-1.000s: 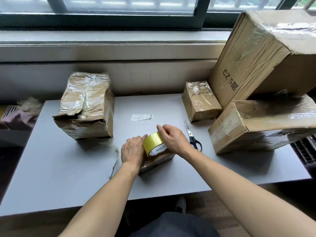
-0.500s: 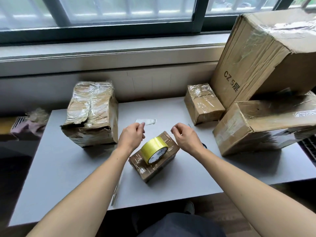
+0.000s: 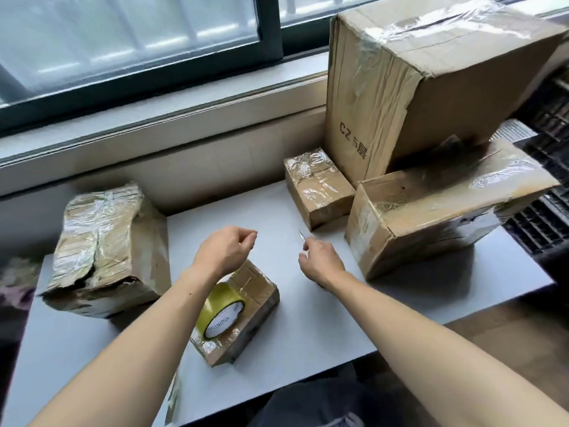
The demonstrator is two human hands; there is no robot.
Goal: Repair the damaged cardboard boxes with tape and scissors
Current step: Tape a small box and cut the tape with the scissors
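Note:
A small taped cardboard box (image 3: pixel 257 283) lies on the grey table (image 3: pixel 311 340) in front of me. A roll of yellow tape (image 3: pixel 222 312) stands on edge on top of it. My left hand (image 3: pixel 226 251) hovers above the box's far end, fingers curled and fingertips pinched together; nothing shows between them. My right hand (image 3: pixel 321 261) hangs to the right with curled fingers, over the scissors (image 3: pixel 301 235). Only the scissors' blade tip and a bit of dark handle show; they lie on the table.
A crushed, torn box (image 3: pixel 104 248) sits at the left. At the back right stand a small taped box (image 3: pixel 317 192), a large box (image 3: pixel 400 87) and a medium box (image 3: pixel 431 217) under it. A window ledge (image 3: pixel 172 118) runs behind; a dark crate (image 3: pixel 545 223) is at the right.
Both hands have let go of the tape roll, lifted and moved apart toward the back. The roll stays on the small box. The loose tape scrap on the table is out of sight.

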